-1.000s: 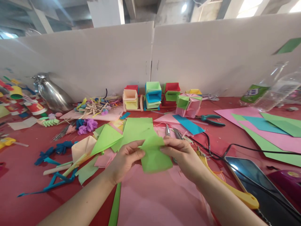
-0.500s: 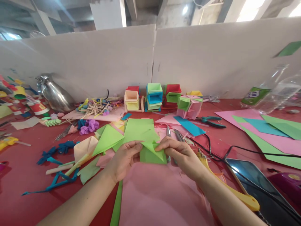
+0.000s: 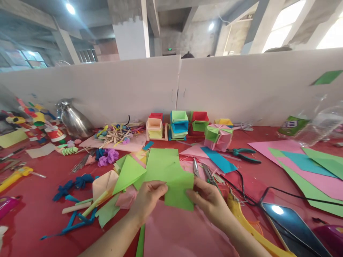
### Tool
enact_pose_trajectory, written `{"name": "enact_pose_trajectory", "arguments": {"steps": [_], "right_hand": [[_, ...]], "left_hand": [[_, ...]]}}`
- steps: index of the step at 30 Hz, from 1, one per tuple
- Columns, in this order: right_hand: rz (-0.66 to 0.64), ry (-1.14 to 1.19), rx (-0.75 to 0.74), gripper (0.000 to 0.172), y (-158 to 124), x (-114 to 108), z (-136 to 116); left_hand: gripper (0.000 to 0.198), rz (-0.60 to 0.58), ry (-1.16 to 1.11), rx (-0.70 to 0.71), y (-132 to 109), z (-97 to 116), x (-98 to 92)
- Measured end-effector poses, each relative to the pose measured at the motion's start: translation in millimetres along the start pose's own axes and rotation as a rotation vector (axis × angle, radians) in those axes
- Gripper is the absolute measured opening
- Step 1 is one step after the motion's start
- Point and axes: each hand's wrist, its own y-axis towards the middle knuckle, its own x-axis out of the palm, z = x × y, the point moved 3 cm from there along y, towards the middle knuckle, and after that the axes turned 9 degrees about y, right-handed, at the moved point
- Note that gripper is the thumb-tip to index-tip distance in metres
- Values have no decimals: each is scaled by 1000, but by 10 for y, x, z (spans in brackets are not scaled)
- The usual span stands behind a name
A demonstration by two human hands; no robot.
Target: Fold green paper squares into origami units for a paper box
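Between my hands is a small square of green paper (image 3: 179, 192), opened out flat above a pink sheet (image 3: 182, 233). My left hand (image 3: 152, 196) pinches its left edge between thumb and fingers. At the right edge my right hand (image 3: 205, 195) grips it the same way, thumb in front. A larger green sheet (image 3: 160, 160) lies just behind the square, partly covered by it. Left of that rests a folded green paper piece (image 3: 130, 173). Scissors (image 3: 196, 167) and a cutter-like tool (image 3: 208, 174) lie beyond my right hand.
Folded paper boxes (image 3: 179, 125) and a pink-green paper form (image 3: 219, 136) stand along the white partition (image 3: 120, 89). To the right are pliers (image 3: 245, 155), a yellow glue gun (image 3: 241, 217), a black cable and a phone (image 3: 289, 225). A metal jug (image 3: 75, 119) stands far left.
The green square had a corner folded over; now it is unfolded and flat. My hands sit slightly lower and more to the right in view, as the camera has tilted up.
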Motion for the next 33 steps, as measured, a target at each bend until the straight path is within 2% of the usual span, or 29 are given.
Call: {"name": "enact_pose_trajectory", "arguments": {"steps": [3, 6, 10, 13, 17, 24, 33], "right_hand": [[-29, 59, 27, 24, 1, 31, -21], [-51, 158, 86, 25, 8, 42, -51], [-155, 206, 115, 28, 7, 47, -47], [-192, 141, 102, 27, -5, 54, 23], [-177, 59, 95, 25, -11, 69, 105], [-176, -158, -54, 25, -1, 86, 30], [-308, -79, -117, 30, 17, 79, -95]], "left_hand": [[28, 53, 12, 0, 10, 2, -13], [24, 19, -53, -64, 27, -27, -3], [23, -36, -52, -118, 40, -37, -6], [23, -44, 14, -118, 37, -25, -20], [25, -45, 83, -92, 31, -28, -13], [27, 72, 325, -25, 29, -47, -30], [18, -10, 81, -154, 29, -27, -14]]}}
